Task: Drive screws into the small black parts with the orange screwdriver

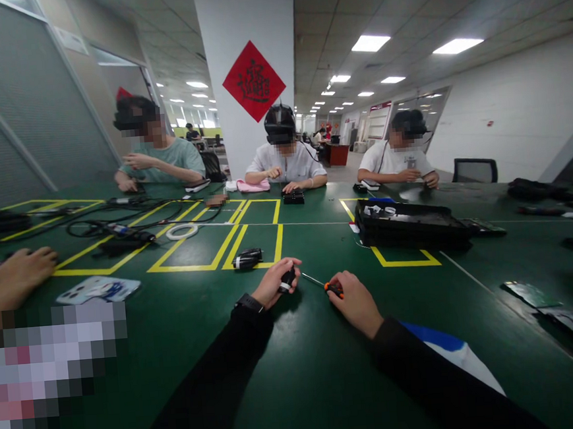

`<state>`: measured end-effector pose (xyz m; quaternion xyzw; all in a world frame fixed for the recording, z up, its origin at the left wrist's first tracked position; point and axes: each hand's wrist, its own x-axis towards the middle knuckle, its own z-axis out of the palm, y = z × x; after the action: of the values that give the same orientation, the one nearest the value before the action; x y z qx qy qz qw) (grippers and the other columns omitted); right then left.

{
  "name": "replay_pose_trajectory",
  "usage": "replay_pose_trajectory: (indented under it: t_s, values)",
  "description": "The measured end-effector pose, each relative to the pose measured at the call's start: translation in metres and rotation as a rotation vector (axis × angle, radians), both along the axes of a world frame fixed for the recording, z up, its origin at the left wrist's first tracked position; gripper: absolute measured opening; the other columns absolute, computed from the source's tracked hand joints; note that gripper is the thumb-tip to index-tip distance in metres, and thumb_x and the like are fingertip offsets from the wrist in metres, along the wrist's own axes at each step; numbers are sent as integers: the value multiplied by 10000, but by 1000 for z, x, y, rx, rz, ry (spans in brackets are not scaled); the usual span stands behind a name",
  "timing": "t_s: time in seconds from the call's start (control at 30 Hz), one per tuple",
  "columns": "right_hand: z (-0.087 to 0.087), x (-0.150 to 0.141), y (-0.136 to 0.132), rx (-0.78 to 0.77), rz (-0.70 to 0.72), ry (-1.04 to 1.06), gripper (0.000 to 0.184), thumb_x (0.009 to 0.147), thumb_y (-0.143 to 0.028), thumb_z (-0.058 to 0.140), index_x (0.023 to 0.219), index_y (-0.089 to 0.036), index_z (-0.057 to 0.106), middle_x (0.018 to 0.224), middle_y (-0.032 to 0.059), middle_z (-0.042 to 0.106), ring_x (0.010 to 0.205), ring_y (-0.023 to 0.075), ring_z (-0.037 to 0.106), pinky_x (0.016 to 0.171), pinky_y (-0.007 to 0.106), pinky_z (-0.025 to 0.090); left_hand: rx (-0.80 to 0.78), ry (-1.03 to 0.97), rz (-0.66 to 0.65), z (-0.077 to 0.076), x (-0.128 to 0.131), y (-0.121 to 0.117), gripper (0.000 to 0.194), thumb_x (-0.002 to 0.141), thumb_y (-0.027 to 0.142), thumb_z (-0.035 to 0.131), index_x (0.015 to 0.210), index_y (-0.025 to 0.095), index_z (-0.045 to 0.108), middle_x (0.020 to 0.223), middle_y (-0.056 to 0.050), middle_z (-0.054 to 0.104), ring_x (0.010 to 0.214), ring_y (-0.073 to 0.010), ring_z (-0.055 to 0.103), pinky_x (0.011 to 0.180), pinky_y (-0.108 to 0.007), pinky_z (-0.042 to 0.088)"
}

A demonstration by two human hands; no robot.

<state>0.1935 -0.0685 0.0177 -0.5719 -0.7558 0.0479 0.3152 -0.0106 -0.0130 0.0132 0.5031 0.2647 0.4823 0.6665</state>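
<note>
Red diamond sign [254, 81] on white pillar [245, 13], upper ctr of frame: black Chinese writing, strokes merged into one big char., prob. 招財進寶. White T-shirt [386, 160], R of ctr: small print, illeg. Sm. red sign [490, 123] on wall [476, 97], upper R: too tiny to read.

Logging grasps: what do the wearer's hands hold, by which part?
Right hand: metal-shafted screwdriver, by its black-and-orange handle. Left hand: small black-and-white object, gripped part unclear.
</note>
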Motion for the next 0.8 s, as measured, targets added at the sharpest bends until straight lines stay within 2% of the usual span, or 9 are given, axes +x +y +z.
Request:
replay_pose_trajectory:
  t_s: [0.1, 0.23, 0.37, 0.5, 0.6, 0.8]
  values:
    - [8, -6, -4, 83, 16, -36, 95, 748, -221, 518, 829, -181, 550, 847, 53, 537, 826, 186, 481, 713, 294, 368, 29, 57, -4, 0, 4, 0, 301, 763, 379, 491, 954, 148, 520, 708, -11, 519, 481, -70, 477, 357, -168, 355]
    - [17, -18, -10, 147, 117, 11, 127, 785, -240, 502, 890, -185, 548, 868, 47, 547, 841, 187, 467, 750, 309, 347, 74, 149, -30, 3, 15, -7, 311, 763, 402, 479, 953, 158, 517, 704, -3, 526, 478, -70, 484, 359, -167, 363]
    - [16, -25, -12, 159, 170, 87, 126, 787, -269, 518, 879, -192, 554, 843, 44, 559, 825, 190, 466, 744, 313, 344, 73, 204, -148, 8, 30, -19, 321, 762, 423, 469, 944, 163, 521, 665, 11, 517, 468, -66, 482, 374, -164, 373]
    - [12, -25, -9, 164, 153, 132, 90, 794, -263, 504, 813, -191, 553, 812, 40, 555, 801, 185, 469, 732, 311, 346, 88, 222, -169, 12, 37, -25, 371, 785, 473, 404, 912, 147, 526, 650, -4, 522, 468, -71, 477, 376, -162, 373]
    - [12, -25, -8, 174, 159, 78, 82, 797, -249, 490, 811, -186, 541, 808, 41, 542, 791, 181, 465, 720, 302, 344, 103, 226, -161, 11, 37, -25, 409, 792, 496, 374, 912, 136, 530, 653, -13, 530, 477, -74, 478, 382, -162, 372]
    - [20, -28, -12, 218, 122, -157, 104, 822, -210, 423, 791, -175, 515, 798, 58, 524, 782, 188, 449, 712, 307, 323, 111, 243, -169, 8, 37, -23, 456, 803, 518, 323, 935, 133, 529, 586, 2, 513, 453, -79, 472, 391, -176, 378]
